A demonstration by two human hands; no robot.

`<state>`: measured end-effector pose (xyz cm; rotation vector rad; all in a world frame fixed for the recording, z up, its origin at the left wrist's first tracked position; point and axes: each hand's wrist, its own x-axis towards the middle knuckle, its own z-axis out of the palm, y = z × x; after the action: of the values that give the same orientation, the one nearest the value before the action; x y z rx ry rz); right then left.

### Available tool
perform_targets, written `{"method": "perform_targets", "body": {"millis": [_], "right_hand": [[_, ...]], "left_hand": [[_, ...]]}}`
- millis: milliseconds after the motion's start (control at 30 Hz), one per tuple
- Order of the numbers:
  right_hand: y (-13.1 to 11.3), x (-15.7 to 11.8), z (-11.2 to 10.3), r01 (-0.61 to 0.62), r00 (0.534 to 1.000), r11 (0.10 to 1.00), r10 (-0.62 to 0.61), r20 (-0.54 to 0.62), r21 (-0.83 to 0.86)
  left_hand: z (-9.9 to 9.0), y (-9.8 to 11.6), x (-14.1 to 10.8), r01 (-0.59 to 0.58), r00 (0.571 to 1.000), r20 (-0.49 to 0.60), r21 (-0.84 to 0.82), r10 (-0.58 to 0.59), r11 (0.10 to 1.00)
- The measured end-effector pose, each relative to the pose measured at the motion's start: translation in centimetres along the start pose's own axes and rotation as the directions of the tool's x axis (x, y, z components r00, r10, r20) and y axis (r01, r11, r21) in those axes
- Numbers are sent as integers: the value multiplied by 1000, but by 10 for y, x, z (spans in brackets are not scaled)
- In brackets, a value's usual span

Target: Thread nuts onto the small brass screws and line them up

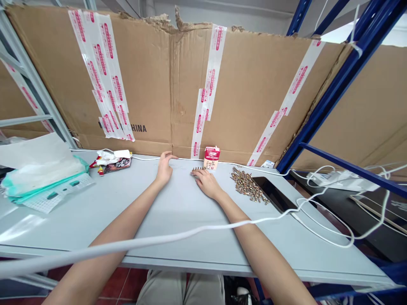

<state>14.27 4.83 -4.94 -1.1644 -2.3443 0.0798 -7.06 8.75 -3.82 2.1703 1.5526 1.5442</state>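
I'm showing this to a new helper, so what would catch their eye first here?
A big cardboard sheet with red-printed tape stands behind the grey table. On the table, a heap of small brass-coloured screws lies to the right of the right hand, which rests near a small red-and-white carton.

From where we stand, at about eleven o'clock, we read black printed capitals ending in "HINA" on a brown corrugated cardboard sheet. Tape covers the letters before them, so we cannot read the start of the word. Strips of white packing tape with red print cross the cardboard, but the repeated red marks stay too blurred for us. At twelve o'clock, a small red-and-white rectangular drink carton bears dark characters, too small for us to read.
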Motion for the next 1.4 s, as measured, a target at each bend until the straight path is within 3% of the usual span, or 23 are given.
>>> {"method": "perform_targets", "body": {"millis": [167, 300, 400, 533, 633, 767, 900, 1033, 1167, 1300, 1400], "right_hand": [[2, 1, 2, 52, 998, 999, -51, 22, -14], [7, 0, 0, 29, 999, 999, -30, 26, 23], [8, -1, -5, 4, 1000, 996, -4, 2, 93], [9, 0, -11, -136, 984, 931, 167, -66, 338], [12, 4, -12, -250, 929, 783, 359, -87, 570], [18, 7, -14, -272, 857, 562, 511, -69, 781], [20, 7, -18, -243, 834, 436, 550, -43, 866], [18, 5, -22, -237, 826, 430, 561, -52, 871], [15, 6, -21, -234, 822, 442, 566, -67, 866], [12, 7, -19, -186, 815, 323, 578, -38, 928], [12, 6, -19, -153, 792, 242, 610, -28, 958]], "left_hand": [[4, -9, -6, -91, 972, 229, 189, 47, 978], [6, -3, -11, -270, 896, 422, 273, 137, 924], [6, 1, -12, -365, 853, 486, 296, 190, 882], [5, 3, -10, -400, 849, 483, 326, 213, 857], [4, 4, -9, -388, 866, 457, 360, 202, 848], [4, 3, -8, -385, 879, 434, 407, 196, 828], [6, 2, -8, -432, 871, 439, 477, 218, 765], [8, 1, -7, -446, 864, 458, 504, 210, 739], [7, 2, -7, -424, 873, 449, 503, 192, 753], [3, 1, -8, -390, 894, 414, 525, 174, 757], [-1, 9, -8, -323, 920, 357, 458, 161, 828]]}}
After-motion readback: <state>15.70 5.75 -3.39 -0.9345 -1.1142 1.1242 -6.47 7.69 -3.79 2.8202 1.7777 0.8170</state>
